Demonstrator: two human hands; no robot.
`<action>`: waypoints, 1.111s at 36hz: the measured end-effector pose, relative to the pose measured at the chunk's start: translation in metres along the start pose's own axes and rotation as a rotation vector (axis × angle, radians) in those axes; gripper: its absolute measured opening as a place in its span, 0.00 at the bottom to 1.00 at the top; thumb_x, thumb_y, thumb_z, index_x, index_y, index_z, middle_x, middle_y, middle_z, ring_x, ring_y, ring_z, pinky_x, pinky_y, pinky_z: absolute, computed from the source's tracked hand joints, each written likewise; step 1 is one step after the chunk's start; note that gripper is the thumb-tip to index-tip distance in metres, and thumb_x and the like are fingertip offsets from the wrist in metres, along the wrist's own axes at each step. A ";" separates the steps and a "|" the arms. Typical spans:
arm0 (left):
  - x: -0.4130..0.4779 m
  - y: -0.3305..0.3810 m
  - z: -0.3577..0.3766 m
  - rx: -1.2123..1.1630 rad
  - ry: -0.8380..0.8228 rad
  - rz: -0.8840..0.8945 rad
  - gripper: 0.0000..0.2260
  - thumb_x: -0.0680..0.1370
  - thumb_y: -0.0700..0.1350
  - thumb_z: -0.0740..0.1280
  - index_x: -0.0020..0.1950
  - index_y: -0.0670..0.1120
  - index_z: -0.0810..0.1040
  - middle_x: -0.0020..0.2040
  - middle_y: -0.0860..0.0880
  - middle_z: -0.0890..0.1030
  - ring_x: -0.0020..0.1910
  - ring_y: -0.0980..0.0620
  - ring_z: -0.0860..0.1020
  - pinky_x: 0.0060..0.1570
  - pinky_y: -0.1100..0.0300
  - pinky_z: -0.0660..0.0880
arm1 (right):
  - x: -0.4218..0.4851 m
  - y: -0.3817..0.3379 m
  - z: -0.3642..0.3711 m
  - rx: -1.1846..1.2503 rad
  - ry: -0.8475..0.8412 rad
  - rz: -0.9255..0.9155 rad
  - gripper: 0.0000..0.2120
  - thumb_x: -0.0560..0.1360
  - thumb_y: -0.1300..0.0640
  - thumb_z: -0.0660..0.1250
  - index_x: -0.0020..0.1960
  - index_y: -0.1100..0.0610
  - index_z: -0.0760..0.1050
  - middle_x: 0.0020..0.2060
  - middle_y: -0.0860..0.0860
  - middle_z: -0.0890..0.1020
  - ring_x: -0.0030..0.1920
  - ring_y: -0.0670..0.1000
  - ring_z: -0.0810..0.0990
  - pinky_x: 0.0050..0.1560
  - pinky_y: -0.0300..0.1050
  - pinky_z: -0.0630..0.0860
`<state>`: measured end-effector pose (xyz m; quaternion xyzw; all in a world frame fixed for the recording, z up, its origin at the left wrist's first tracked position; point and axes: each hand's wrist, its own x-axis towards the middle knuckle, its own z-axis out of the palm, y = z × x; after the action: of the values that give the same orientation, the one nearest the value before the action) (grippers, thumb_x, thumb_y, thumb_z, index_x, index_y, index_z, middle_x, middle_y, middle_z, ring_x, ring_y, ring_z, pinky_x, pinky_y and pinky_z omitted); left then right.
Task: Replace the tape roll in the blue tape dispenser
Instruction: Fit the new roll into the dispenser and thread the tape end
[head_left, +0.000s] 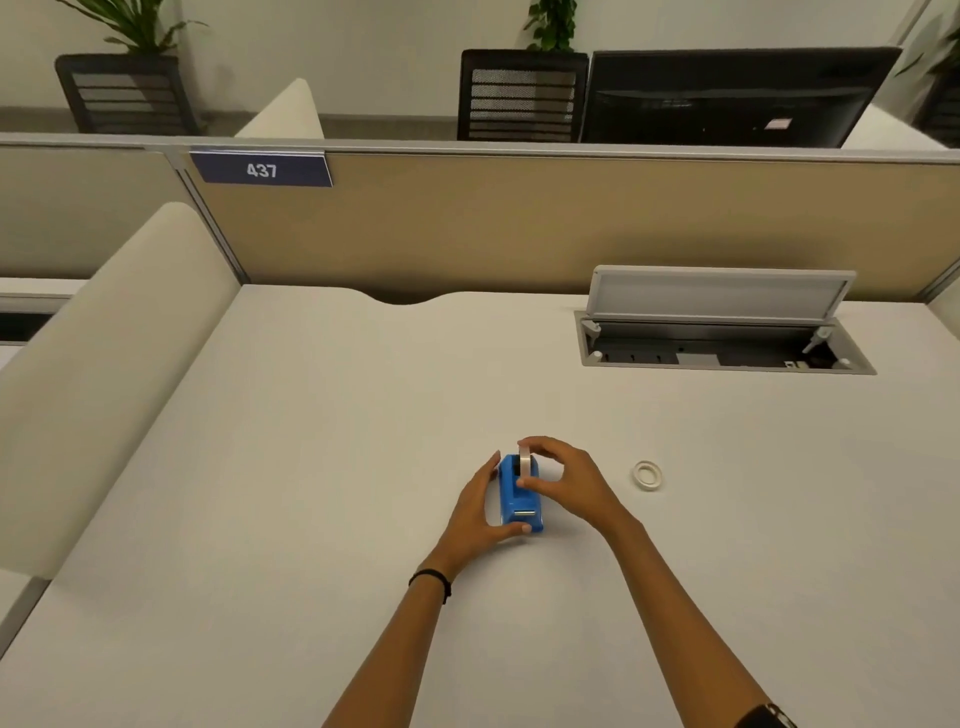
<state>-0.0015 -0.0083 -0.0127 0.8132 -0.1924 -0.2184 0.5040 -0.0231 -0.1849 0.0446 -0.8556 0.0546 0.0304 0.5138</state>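
The blue tape dispenser (521, 499) stands on the white desk (322, 467), cutter end toward me. My left hand (480, 512) wraps its left side, thumb across the front corner. A whitish tape roll (524, 459) stands on edge in the dispenser's well, sticking out above it. My right hand (566, 480) pinches this roll between the fingers on top and the thumb below. A second small tape roll (647, 474) lies flat on the desk, to the right of my right hand and apart from it.
An open cable hatch (722, 340) with a raised lid is set into the desk at the back right. A tan partition (519, 228) with a "437" sign closes the far edge. A cream side divider (104, 364) borders the left.
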 end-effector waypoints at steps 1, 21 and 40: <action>0.001 -0.001 0.000 0.009 0.005 0.003 0.43 0.66 0.54 0.76 0.73 0.57 0.52 0.73 0.57 0.61 0.68 0.60 0.63 0.66 0.66 0.60 | 0.001 0.001 0.000 -0.012 -0.011 0.002 0.20 0.67 0.54 0.74 0.58 0.47 0.73 0.53 0.42 0.78 0.54 0.42 0.76 0.53 0.31 0.71; 0.010 -0.015 0.005 0.052 0.036 0.049 0.41 0.65 0.57 0.76 0.68 0.66 0.52 0.68 0.60 0.64 0.65 0.61 0.66 0.63 0.71 0.61 | 0.009 0.008 0.002 -0.128 -0.052 -0.041 0.21 0.68 0.54 0.73 0.59 0.54 0.73 0.58 0.50 0.78 0.57 0.48 0.75 0.60 0.44 0.72; 0.009 -0.015 0.006 0.052 0.034 0.037 0.41 0.65 0.57 0.75 0.68 0.64 0.52 0.69 0.58 0.65 0.64 0.60 0.66 0.63 0.66 0.62 | 0.009 0.010 0.007 -0.174 -0.031 -0.046 0.21 0.68 0.54 0.73 0.60 0.54 0.73 0.58 0.52 0.78 0.56 0.50 0.75 0.59 0.43 0.71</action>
<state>0.0043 -0.0109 -0.0304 0.8258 -0.2046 -0.1903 0.4899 -0.0153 -0.1838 0.0309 -0.8976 0.0243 0.0365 0.4387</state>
